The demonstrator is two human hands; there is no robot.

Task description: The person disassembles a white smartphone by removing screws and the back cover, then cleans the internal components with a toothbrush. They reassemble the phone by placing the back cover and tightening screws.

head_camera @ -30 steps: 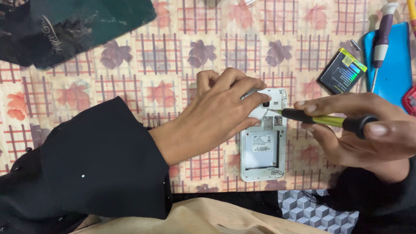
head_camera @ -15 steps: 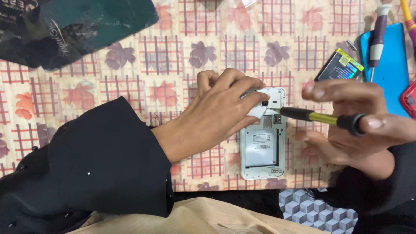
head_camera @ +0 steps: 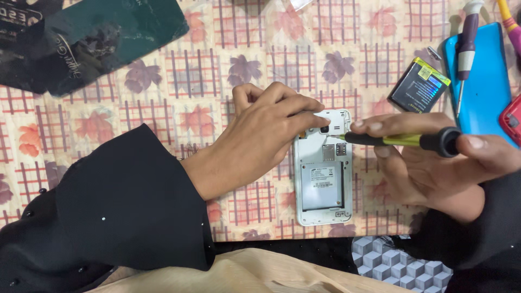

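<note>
A white phone (head_camera: 323, 173) with its back cover off lies near the table's (head_camera: 179, 103) front edge. The left hand (head_camera: 260, 133) presses its fingers on the phone's top end. The right hand (head_camera: 434, 163) grips a screwdriver (head_camera: 401, 140), tip at the phone's upper part. A battery (head_camera: 419, 85) and a blue cover (head_camera: 485, 81) lie toward the far right corner.

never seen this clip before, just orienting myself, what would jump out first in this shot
At centre, a white phone with its back off lies on the floral tablecloth, the left hand pressing on its top end. From the right, the right hand holds a yellow and black screwdriver with its tip at the phone's upper part. At upper right lie a loose black battery and a blue cover.
</note>
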